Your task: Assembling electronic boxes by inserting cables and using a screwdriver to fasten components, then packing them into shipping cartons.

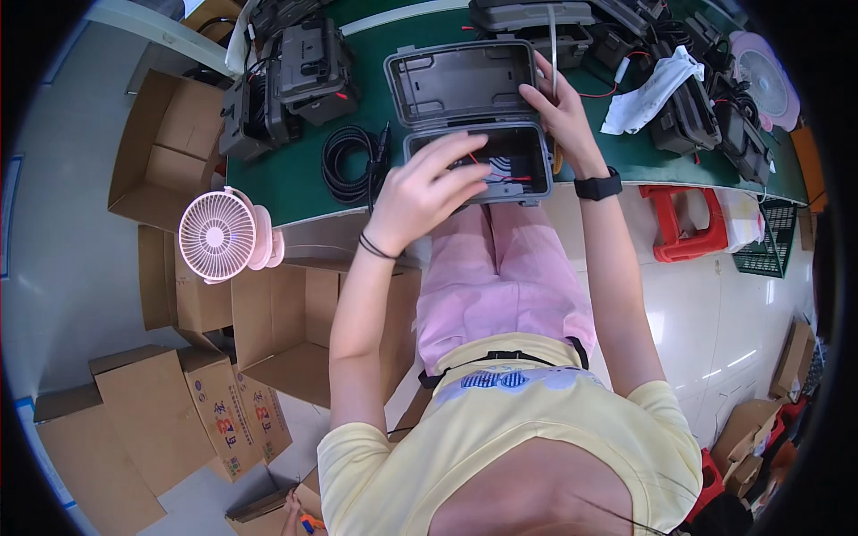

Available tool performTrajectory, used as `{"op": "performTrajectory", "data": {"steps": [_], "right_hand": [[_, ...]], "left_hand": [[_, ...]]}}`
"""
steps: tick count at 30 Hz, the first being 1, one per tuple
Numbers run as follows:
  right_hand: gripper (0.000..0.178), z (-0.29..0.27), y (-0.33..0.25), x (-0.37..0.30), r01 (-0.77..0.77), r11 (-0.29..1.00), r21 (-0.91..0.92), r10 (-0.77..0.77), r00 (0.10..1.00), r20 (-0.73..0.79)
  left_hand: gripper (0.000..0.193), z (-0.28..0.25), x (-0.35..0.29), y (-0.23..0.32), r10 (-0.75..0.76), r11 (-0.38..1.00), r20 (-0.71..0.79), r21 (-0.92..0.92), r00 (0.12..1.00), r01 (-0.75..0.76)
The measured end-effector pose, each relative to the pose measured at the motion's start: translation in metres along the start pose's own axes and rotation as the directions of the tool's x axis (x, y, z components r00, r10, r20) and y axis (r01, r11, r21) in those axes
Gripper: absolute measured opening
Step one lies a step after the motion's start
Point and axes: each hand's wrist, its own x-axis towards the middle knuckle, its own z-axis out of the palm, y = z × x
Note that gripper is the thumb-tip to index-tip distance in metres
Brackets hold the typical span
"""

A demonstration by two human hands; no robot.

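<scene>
A dark grey plastic case [416, 143] stands at the table's near edge with its hinged lid [465, 82] swung up and back. Inside it a thin red wire [514, 178] lies beside a part with pale stripes, partly covered by my fingers. My left hand [427, 186] is over the case's near left side, fingers stretched and apart, holding nothing that I can see. At the lid's right edge my right hand [565, 121] grips, thumb in front and fingers partly hidden behind. A pale strip [553, 45] rises beside those fingers.
A coiled black cable [350, 165] lies left of the case on the green table [304, 188]. More grey cases [313, 71] stand at back left and right. A white cloth [652, 89], a pink fan [217, 236], cardboard boxes [286, 330] and a red stool [684, 228] surround me.
</scene>
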Motion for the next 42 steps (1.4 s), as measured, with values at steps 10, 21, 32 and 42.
{"op": "performTrajectory", "data": {"steps": [10, 21, 32, 42], "right_hand": [[0.066, -0.002, -0.003, -0.016, 0.297, 0.938, -0.179, -0.31, 0.95, -0.048], [0.047, 0.002, -0.026, -0.05, 0.349, 0.89, -0.294, -0.379, 0.924, -0.051], [0.044, 0.007, -0.028, -0.044, 0.355, 0.895, -0.272, -0.383, 0.922, -0.059], [0.039, 0.003, -0.027, -0.047, 0.272, 0.93, -0.248, -0.289, 0.957, -0.036]], "left_hand": [[0.055, 0.016, -0.075, 0.005, -0.13, 0.866, -0.189, 0.457, 0.973, 0.205], [0.047, 0.019, -0.073, 0.013, -0.268, 0.839, -0.317, 0.387, 0.91, 0.382], [0.052, -0.001, -0.058, -0.003, -0.207, 0.911, -0.049, 0.354, 0.977, 0.211], [0.065, 0.051, -0.07, 0.006, -0.714, 0.698, -0.482, -0.541, 0.508, 0.468]]}}
